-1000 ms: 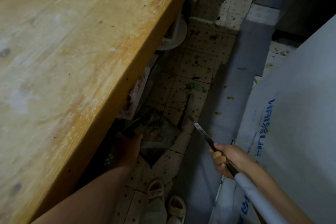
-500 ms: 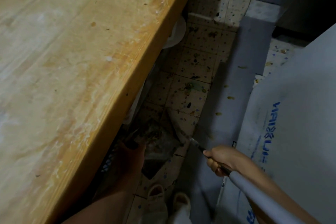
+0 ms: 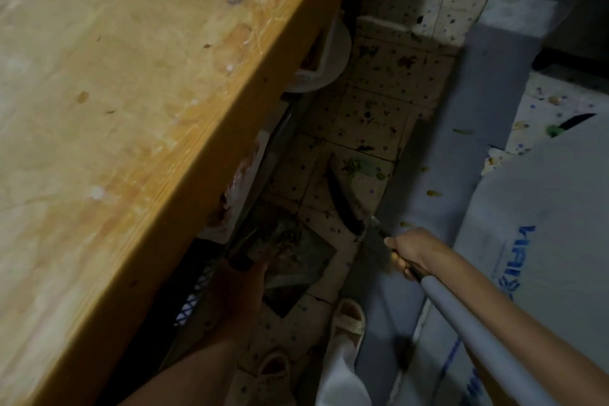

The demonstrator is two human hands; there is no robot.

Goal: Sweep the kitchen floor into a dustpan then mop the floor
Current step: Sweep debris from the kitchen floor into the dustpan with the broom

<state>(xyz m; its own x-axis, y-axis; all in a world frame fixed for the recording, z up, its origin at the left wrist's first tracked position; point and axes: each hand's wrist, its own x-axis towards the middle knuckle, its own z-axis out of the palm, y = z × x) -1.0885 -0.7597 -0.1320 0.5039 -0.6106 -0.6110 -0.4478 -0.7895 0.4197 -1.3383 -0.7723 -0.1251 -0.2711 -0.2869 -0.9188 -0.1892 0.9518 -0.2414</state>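
Note:
My left hand [image 3: 235, 287] grips the dark handle of a grey dustpan [image 3: 296, 257] that rests on the tiled floor [image 3: 379, 102] beside the wooden table; a heap of brown and green scraps lies in the pan. My right hand [image 3: 407, 249] grips the handle of a broom [image 3: 342, 198]. Its dark head reaches out over the tiles just past the pan, next to green scraps [image 3: 359, 166]. More dirt specks dot the tiles farther away.
A wooden table [image 3: 131, 109] fills the left side, with a white basin [image 3: 329, 59] and bags under it. Grey sheeting [image 3: 478, 109] covers the floor on the right. My sandalled feet [image 3: 347, 320] stand just behind the pan.
The right hand has pushed the broom forward, and its head now lies farther out on the tiles by the green scraps. The left hand holds the dustpan in the same place.

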